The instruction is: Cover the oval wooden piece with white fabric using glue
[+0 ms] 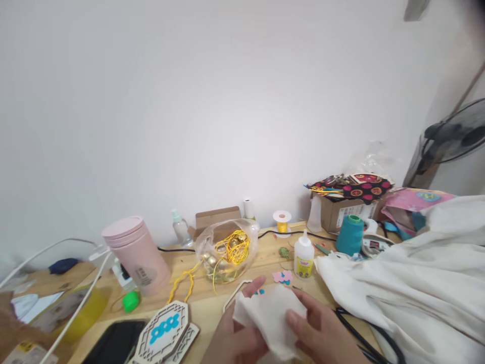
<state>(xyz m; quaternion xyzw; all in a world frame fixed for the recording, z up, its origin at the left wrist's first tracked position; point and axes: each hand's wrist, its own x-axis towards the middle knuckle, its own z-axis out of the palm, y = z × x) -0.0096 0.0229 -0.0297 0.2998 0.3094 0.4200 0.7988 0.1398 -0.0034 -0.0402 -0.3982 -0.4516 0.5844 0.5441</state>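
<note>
Both my hands hold a small piece of white cloth [271, 316] low in the middle of the view, above the wooden table [212, 298]. My left hand [237, 336] grips its left side, fingers curled behind the cloth. My right hand [324, 336] pinches its right side with the thumb on top. A wooden cut-out frame edge [235, 294] lies just behind the cloth. Small pink and blue felt shapes [283, 276] lie beyond the fingers.
A pink tumbler [137, 254], a clear bag of gold thread and beads [227, 251], a white glue bottle [303, 255], a teal thread cone [350, 234], a cardboard box [348, 212] and a large white fabric [417, 283] surround my hands. A black phone [113, 343] and carved wooden octagon [164, 330] lie left.
</note>
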